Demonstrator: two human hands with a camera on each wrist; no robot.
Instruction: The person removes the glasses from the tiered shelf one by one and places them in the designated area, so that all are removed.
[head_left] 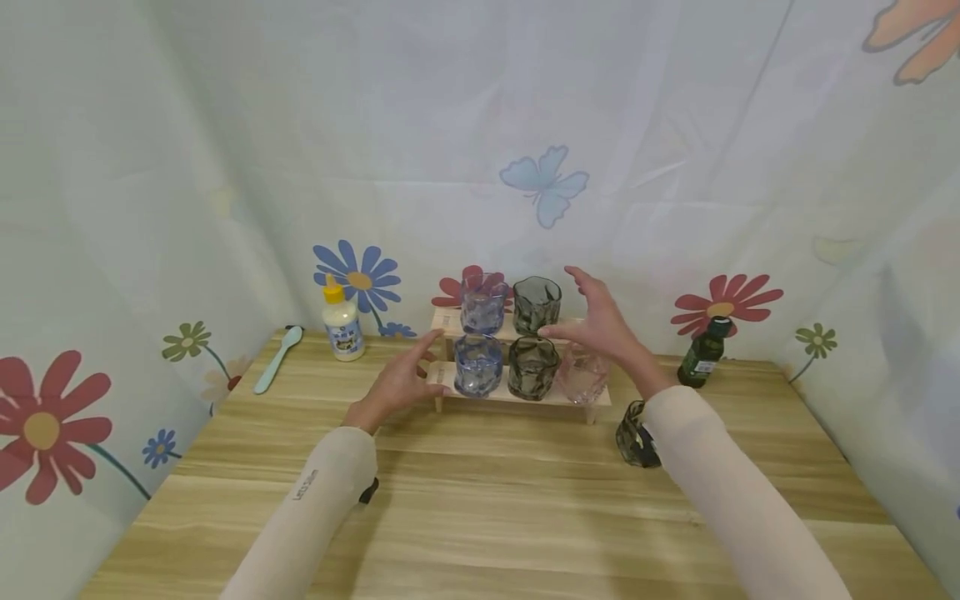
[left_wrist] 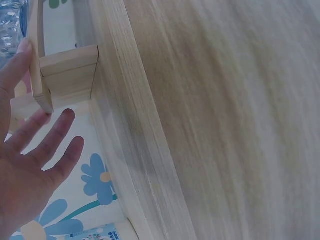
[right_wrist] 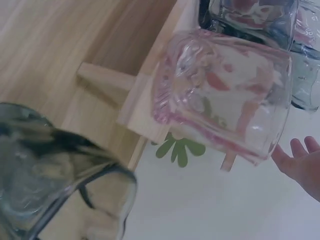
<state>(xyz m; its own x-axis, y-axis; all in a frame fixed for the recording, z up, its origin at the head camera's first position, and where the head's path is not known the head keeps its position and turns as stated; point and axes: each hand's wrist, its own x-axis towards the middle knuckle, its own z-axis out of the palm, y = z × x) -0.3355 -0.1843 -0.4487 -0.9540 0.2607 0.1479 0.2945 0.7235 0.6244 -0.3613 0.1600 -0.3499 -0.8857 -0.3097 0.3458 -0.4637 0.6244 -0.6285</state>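
A two-tier wooden rack stands at the back of the table. Its upper tier bears a pale blue glass and a smoky grey glass. On the lower tier are a blue glass, another smoky glass and a pink glass. My left hand is at the rack's left end, fingers spread, thumb and a fingertip against the shelf board. Beside the upper smoky glass, my right hand holds thumb and fingers wide apart, gripping nothing.
A further smoky glass stands on the table right of the rack, partly behind the right sleeve. Behind it is a dark green bottle. At left are a yellow-capped bottle and a mint spoon. A flowered curtain hangs behind.
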